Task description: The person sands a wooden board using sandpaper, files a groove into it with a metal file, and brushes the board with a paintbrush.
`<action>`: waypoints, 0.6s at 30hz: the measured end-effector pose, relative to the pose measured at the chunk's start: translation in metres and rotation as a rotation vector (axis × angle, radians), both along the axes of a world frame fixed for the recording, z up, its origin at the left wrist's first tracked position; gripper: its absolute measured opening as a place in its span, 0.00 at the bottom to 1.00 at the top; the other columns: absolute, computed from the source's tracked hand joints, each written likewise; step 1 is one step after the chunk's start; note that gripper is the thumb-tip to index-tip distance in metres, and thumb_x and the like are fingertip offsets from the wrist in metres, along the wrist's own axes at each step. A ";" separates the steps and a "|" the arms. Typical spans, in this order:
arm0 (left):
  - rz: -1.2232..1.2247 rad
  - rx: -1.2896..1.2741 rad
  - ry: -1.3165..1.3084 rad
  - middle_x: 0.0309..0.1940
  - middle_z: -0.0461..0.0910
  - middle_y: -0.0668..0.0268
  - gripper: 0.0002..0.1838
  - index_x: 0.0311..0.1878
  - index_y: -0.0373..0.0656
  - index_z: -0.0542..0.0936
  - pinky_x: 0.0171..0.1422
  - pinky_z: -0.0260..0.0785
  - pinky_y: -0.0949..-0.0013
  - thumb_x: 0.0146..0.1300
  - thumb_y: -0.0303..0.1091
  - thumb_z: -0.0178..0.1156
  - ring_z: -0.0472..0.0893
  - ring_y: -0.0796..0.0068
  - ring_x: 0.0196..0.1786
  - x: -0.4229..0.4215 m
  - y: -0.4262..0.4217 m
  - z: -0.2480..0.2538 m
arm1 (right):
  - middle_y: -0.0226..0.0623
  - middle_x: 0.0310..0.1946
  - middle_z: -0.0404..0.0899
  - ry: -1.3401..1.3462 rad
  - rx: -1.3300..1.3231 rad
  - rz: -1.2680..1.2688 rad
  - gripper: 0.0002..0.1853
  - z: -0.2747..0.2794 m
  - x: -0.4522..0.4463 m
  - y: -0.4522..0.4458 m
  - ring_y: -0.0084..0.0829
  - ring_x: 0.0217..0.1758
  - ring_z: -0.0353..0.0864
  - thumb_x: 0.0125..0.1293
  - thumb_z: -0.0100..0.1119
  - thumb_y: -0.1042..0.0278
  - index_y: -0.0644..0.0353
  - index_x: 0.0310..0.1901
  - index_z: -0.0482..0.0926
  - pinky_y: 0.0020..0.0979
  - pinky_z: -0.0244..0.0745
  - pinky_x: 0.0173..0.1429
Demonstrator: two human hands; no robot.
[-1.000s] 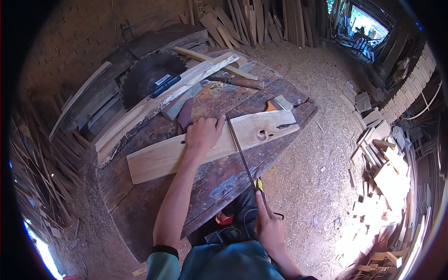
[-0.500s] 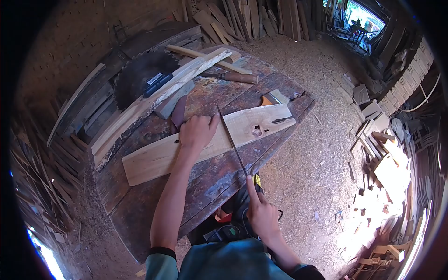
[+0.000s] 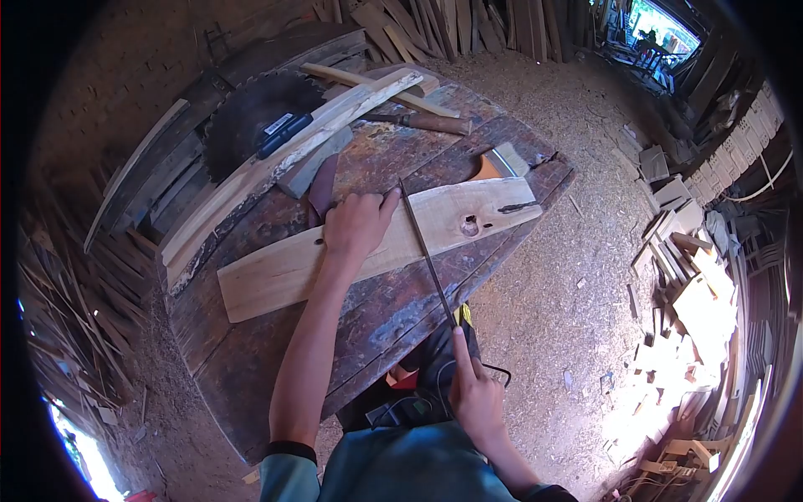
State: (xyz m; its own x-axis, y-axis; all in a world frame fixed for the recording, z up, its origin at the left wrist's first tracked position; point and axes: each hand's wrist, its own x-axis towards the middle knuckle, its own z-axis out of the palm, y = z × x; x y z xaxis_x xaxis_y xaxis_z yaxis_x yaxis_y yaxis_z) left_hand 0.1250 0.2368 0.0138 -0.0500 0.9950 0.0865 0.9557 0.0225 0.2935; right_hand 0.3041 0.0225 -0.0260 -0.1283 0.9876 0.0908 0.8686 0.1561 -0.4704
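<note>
A pale wooden board [image 3: 427, 222] with a knot hole near its right end lies slantwise on the worn table [image 3: 393, 322]. My left hand [image 3: 355, 227] presses on the board's middle, fingers wrapped over its far edge and thumb pointing toward the saw. Across the board, just right of that thumb, runs a thin dark saw [image 3: 431, 263], seen edge-on. Its handle end is in my right hand [image 3: 477, 400], off the table's near edge, with the index finger stretched along the saw.
Behind the board lie long rough timber [image 3: 293, 155], a wooden-handled tool [image 3: 431, 124], a brush [image 3: 500, 161] and a dark blue object [image 3: 284, 134]. A large circular blade [image 3: 251, 117] stands at the far left. Scrap wood [image 3: 694, 326] is piled at the right.
The saw and my right hand went forward, then came back toward my body. My left hand has stayed on the board. The camera view has shifted slightly.
</note>
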 end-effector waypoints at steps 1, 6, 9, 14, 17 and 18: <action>-0.003 0.004 0.003 0.29 0.80 0.48 0.31 0.29 0.38 0.83 0.44 0.72 0.53 0.66 0.55 0.41 0.81 0.50 0.37 0.000 0.000 0.000 | 0.36 0.25 0.70 0.003 -0.005 -0.007 0.40 0.000 0.000 0.000 0.35 0.19 0.76 0.52 0.54 0.75 0.52 0.70 0.53 0.34 0.73 0.22; -0.017 0.021 -0.001 0.29 0.80 0.48 0.30 0.29 0.38 0.83 0.44 0.72 0.52 0.66 0.55 0.41 0.81 0.50 0.37 -0.001 0.002 -0.003 | 0.36 0.26 0.71 -0.042 0.063 0.029 0.40 0.004 -0.008 0.025 0.37 0.20 0.76 0.52 0.53 0.75 0.52 0.70 0.52 0.35 0.73 0.23; -0.011 0.032 0.000 0.29 0.80 0.48 0.30 0.29 0.38 0.83 0.44 0.71 0.52 0.66 0.55 0.42 0.81 0.50 0.37 -0.002 0.002 -0.003 | 0.37 0.26 0.71 -0.051 0.071 0.037 0.40 0.004 -0.013 0.039 0.38 0.20 0.76 0.52 0.53 0.76 0.52 0.70 0.52 0.36 0.73 0.23; -0.002 0.021 -0.013 0.28 0.80 0.48 0.30 0.29 0.37 0.83 0.44 0.71 0.52 0.66 0.54 0.42 0.81 0.49 0.36 -0.001 0.001 -0.002 | 0.49 0.35 0.78 0.030 0.017 0.017 0.38 0.009 -0.007 0.032 0.46 0.22 0.79 0.54 0.50 0.79 0.51 0.69 0.54 0.43 0.74 0.25; -0.008 0.033 -0.023 0.28 0.80 0.47 0.30 0.28 0.37 0.83 0.43 0.72 0.52 0.66 0.54 0.42 0.81 0.49 0.35 -0.002 0.001 -0.002 | 0.52 0.40 0.78 0.045 -0.030 0.003 0.36 0.008 0.000 0.008 0.47 0.22 0.79 0.55 0.50 0.79 0.51 0.68 0.55 0.42 0.74 0.25; -0.010 0.032 -0.017 0.28 0.80 0.47 0.30 0.28 0.37 0.83 0.43 0.72 0.52 0.67 0.54 0.42 0.81 0.49 0.35 -0.002 0.002 -0.003 | 0.52 0.41 0.78 0.047 -0.043 -0.005 0.36 0.008 0.003 0.001 0.47 0.22 0.79 0.56 0.50 0.79 0.51 0.68 0.56 0.42 0.74 0.25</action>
State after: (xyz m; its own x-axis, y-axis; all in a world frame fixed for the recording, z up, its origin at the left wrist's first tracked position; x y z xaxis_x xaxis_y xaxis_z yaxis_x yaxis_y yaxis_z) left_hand 0.1225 0.2393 0.0107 -0.0422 0.9921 0.1180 0.9506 0.0035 0.3104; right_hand 0.3072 0.0237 -0.0176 -0.1198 0.9913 0.0540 0.8461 0.1304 -0.5168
